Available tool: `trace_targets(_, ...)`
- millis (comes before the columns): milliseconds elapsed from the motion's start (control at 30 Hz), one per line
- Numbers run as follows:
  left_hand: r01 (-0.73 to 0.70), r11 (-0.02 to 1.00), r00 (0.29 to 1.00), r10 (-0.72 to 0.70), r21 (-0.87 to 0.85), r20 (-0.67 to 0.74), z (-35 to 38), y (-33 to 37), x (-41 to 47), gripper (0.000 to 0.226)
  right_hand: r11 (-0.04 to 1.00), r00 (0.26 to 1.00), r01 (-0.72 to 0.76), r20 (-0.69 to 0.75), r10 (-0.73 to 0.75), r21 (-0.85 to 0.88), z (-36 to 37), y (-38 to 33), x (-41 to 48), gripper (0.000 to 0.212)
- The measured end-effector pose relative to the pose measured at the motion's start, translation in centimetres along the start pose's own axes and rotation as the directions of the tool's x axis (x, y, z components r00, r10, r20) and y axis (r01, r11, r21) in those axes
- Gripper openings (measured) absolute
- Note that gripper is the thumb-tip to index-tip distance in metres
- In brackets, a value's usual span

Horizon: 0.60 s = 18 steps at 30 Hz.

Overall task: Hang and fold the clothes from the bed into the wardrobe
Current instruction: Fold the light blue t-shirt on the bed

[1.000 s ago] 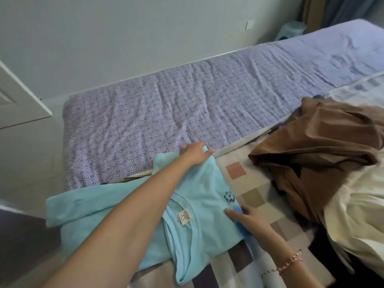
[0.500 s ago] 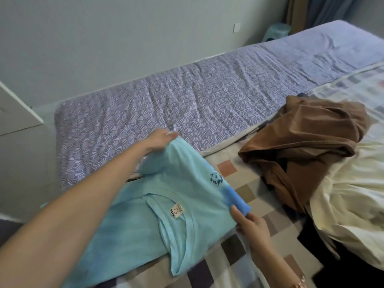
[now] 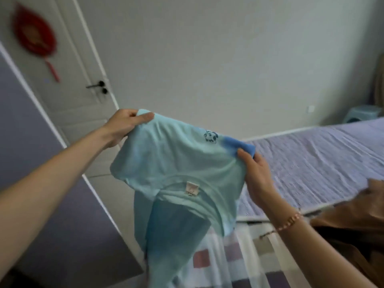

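Over the bed (image 3: 315,161) edge the shirt (image 3: 176,161) hangs in the air, clear of the mattress, left hand (image 3: 122,127) pinching one top corner, right hand (image 3: 256,175) gripping the blue-trimmed corner; looks light, limp, not slippery, so hold two spread points or it sags and bunches.

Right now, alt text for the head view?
The left hand and right hand hold up a light blue T-shirt by its upper edge, over the bed. A brown garment lies at the right. A white door with a red ornament stands behind.
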State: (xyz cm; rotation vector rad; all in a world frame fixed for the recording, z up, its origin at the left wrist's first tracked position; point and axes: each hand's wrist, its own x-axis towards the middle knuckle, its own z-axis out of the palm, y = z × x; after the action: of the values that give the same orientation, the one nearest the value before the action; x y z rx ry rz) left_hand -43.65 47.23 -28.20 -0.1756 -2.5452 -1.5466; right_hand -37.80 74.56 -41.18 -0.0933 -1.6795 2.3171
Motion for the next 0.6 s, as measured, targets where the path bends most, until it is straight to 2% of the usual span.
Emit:
trace_targets(100,-0.009,1.000,0.999,0.009,0.003,0.039,-3.4,3.0,-1.7,0.008,0.993,0.995,0.102,0.024,-0.100,-0.066,2.3,-4.4,1.8,0.016)
trace_targets(333,-0.079,0.993,0.997,0.081,-0.089,0.016,-6.4,8.0,-7.8,0.015,0.921,0.952,0.295,0.157,-0.262,-0.255,3.0,-14.5,0.9,0.015)
trace_targets(467,-0.116,0.977,0.993,0.118,-0.176,0.000,-5.9,9.1,-10.6,0.019,0.869,0.931,0.351,0.230,-0.284,-0.348,1.3,-19.0,-1.6,0.018)
trace_targets(600,-0.050,0.972,0.997,0.063,-0.228,0.050,-4.7,9.8,-12.3,0.026,0.839,0.944,0.296,0.274,-0.185,-0.456,-1.1,-22.4,-3.2,0.015)
